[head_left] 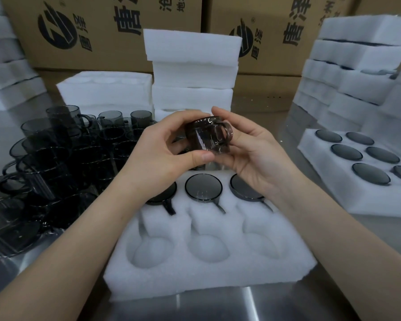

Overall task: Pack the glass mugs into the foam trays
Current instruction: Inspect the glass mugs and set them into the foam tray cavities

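You hold one smoky dark glass mug (206, 137) in both hands, in the air over the far side of the white foam tray with six round wells (208, 274); your left hand (162, 149) pinches its body between thumb and fingers, and your right hand (252, 154) curls round the handle side; this looks like orienting before seating. Below your hands, the three far wells each hold a seated mug (203, 187), handles lying in slots toward you; the three near wells (208, 249) are empty, so I judge the tray half done. Next, bring the mug down toward you, line its handle with a slot, and press gently. Right of your right hand, a second foam tray (329, 188) shows six wells filled; left of your left hand stand loose mugs (56, 154) on the steel table (218, 304).
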`<state>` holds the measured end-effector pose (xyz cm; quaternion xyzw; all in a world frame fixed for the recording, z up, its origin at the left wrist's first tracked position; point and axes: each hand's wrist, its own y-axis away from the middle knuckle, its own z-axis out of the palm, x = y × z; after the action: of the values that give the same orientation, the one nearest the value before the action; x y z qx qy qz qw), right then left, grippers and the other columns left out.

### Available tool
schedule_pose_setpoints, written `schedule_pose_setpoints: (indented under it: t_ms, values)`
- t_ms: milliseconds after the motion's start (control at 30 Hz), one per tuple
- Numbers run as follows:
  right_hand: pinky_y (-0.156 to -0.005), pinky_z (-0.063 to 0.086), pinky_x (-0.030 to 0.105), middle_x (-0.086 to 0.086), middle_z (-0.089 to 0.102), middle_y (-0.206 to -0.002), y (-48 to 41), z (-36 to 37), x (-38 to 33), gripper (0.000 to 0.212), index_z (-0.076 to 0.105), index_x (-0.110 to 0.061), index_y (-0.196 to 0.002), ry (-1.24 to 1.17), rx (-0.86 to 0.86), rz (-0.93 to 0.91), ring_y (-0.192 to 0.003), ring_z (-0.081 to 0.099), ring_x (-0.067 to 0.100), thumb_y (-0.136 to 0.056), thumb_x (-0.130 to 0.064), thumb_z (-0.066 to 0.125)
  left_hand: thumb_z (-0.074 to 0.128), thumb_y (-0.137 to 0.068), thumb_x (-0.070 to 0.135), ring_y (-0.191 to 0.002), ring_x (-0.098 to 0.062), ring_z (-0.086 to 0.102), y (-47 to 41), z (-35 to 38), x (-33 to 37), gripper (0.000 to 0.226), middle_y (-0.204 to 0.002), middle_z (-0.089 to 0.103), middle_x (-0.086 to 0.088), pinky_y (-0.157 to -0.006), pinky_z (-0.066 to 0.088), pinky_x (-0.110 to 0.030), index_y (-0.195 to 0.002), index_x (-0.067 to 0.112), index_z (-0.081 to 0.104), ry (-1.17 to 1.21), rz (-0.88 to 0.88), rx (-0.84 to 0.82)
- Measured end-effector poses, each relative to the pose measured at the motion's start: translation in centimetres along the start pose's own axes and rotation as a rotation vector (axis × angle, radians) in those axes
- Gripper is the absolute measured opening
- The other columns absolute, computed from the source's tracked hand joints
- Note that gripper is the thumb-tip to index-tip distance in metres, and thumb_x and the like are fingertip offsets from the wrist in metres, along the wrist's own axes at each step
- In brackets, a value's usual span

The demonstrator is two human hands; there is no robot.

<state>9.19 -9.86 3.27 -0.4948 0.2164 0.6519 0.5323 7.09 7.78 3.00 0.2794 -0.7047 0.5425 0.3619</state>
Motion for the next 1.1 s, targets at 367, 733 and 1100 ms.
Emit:
schedule_pose_setpoints:
  t_ms: [367, 733, 1100]
  values:
    - [-0.078, 0.058, 0.039, 0.013, 0.071, -0.112, -0.1, 0.3, -0.2, 0.034, 0.051, -0.020, -0.135, 0.022, -0.036, 0.088, -0.099, 0.071, 0.029, -0.104, -0.029, 0.042, 0.073, -0.069, 0.002, -0.106, -0.007, 0.064, -0.2, -0.2, 0.3, 0.045, -0.111, 0.065, -0.001, -0.088, 0.049, -0.018, -0.110, 0.015, 0.057, 0.122, 0.010, 0.141]
    - [-0.053, 0.054, 0.031, 0.018, 0.065, -0.096, 0.3, 1.8, -1.3, 0.033, 0.055, -0.010, -0.122, 0.239, 0.038, 0.098, -0.063, 0.066, 0.026, -0.100, -0.034, 0.050, 0.082, -0.067, 0.013, -0.107, -0.013, 0.065, 0.0, -0.7, 0.2, 0.062, -0.118, 0.062, 0.008, -0.098, 0.050, -0.033, -0.118, 0.031, 0.053, -0.089, 0.005, 0.053]
    - [-0.061, 0.058, 0.039, -0.005, 0.064, -0.106, 1.2, 3.5, -1.5, 0.046, 0.061, -0.031, -0.119, 0.830, 0.063, -0.294, -0.068, 0.069, 0.033, -0.076, -0.027, 0.077, 0.068, -0.080, 0.039, -0.072, -0.024, 0.069, -0.2, -2.7, 1.2, 0.032, -0.091, 0.071, -0.015, -0.072, 0.060, -0.035, -0.101, 0.016, 0.070, 0.028, -0.305, 0.108]
